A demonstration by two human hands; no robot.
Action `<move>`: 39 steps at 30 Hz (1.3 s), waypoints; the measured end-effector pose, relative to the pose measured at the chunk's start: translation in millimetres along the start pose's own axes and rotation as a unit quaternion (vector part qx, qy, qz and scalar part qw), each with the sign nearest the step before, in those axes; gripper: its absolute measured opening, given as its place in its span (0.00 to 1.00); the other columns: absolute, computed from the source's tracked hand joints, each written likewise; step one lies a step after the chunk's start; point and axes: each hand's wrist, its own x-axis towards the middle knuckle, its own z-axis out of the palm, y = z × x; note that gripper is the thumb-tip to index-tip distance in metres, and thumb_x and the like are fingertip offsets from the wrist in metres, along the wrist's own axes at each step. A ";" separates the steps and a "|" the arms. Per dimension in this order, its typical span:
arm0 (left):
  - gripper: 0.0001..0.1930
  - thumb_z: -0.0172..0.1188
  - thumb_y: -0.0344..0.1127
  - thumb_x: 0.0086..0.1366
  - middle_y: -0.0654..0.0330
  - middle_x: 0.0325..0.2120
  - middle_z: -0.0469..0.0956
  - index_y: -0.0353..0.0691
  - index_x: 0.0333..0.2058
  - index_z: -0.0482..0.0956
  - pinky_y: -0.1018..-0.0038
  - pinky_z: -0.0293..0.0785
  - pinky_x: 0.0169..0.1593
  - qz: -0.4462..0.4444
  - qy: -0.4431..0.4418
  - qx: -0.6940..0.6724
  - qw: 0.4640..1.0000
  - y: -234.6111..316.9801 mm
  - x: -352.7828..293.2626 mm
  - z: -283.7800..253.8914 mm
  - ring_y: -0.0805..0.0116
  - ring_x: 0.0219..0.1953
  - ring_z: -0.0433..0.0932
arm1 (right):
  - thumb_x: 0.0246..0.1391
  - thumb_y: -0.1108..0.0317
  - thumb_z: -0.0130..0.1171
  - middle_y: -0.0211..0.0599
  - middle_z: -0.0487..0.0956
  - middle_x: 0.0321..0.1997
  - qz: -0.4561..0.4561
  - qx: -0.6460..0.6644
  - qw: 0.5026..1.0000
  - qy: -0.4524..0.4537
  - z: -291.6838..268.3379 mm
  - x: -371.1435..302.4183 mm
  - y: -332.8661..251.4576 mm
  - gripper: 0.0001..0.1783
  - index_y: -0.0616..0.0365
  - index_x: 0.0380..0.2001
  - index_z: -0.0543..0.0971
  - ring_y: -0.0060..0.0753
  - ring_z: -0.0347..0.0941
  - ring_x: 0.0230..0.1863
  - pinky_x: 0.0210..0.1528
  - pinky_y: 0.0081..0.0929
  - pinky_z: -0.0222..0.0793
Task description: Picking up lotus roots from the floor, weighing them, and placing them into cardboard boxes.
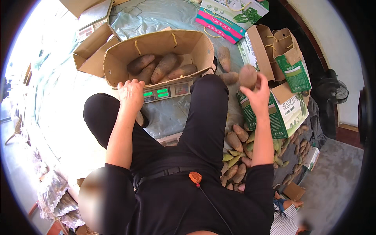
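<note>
My right hand (pixel 258 91) holds up a brown, rounded root vegetable (pixel 248 76), its fingers and thumb closed around the right side. With its fingers curled over the near rim, my left hand (pixel 131 94) grips an open cardboard box (pixel 192 45) with yellow cord handles. Several long brown root vegetables (pixel 164 67) lie inside that box. The box rests on a digital scale (pixel 182 89) whose display is lit green, between my knees. Two more root vegetables (pixel 224 58) are on the plastic sheet just right of the box.
Green-and-white cardboard boxes (pixel 291 74) stand at my right. Near my right thigh lies a pile of brown and green root vegetables (pixel 237 143). A pink-and-teal box (pixel 219 25) is at the back. Low right, another person's striped sleeve (pixel 285 223) shows. A black fan (pixel 333 88) stands by the wall.
</note>
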 end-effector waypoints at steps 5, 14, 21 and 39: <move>0.07 0.55 0.27 0.52 0.63 0.30 0.76 0.47 0.29 0.78 0.62 0.64 0.46 0.002 -0.004 -0.002 1.000 2.2 1.4 -0.1 0.62 0.39 0.75 | 0.28 0.74 0.68 0.39 0.73 0.45 -0.223 -0.058 0.970 -0.077 48.5 61.6 -69.0 0.32 0.54 0.44 0.72 0.45 0.68 0.49 0.50 0.37 0.64; 0.06 0.56 0.29 0.52 0.61 0.29 0.76 0.46 0.30 0.79 0.60 0.65 0.44 0.014 0.020 -0.017 1.000 2.4 1.1 1.2 0.60 0.39 0.76 | 0.37 0.71 0.64 0.24 0.74 0.45 -0.407 -0.256 0.863 -0.157 144.6 101.5 -62.3 0.25 0.45 0.44 0.73 0.32 0.67 0.51 0.49 0.36 0.59; 0.07 0.54 0.31 0.55 0.61 0.30 0.77 0.47 0.32 0.79 0.59 0.66 0.45 0.012 0.024 -0.020 0.999 -0.2 3.2 8.2 0.59 0.40 0.76 | 0.43 0.67 0.62 0.28 0.76 0.47 -0.252 -0.200 0.941 -0.106 88.8 85.0 -32.8 0.21 0.45 0.45 0.74 0.37 0.68 0.52 0.50 0.40 0.63; 0.11 0.56 0.37 0.59 0.58 0.37 0.78 0.46 0.40 0.77 0.58 0.65 0.47 0.008 -0.045 -0.001 0.999 6.3 8.1 4.8 0.55 0.44 0.75 | 0.44 0.66 0.63 0.43 0.79 0.42 0.511 -0.127 0.835 -0.158 -6.6 -354.6 254.0 0.14 0.54 0.37 0.79 0.45 0.74 0.46 0.49 0.35 0.68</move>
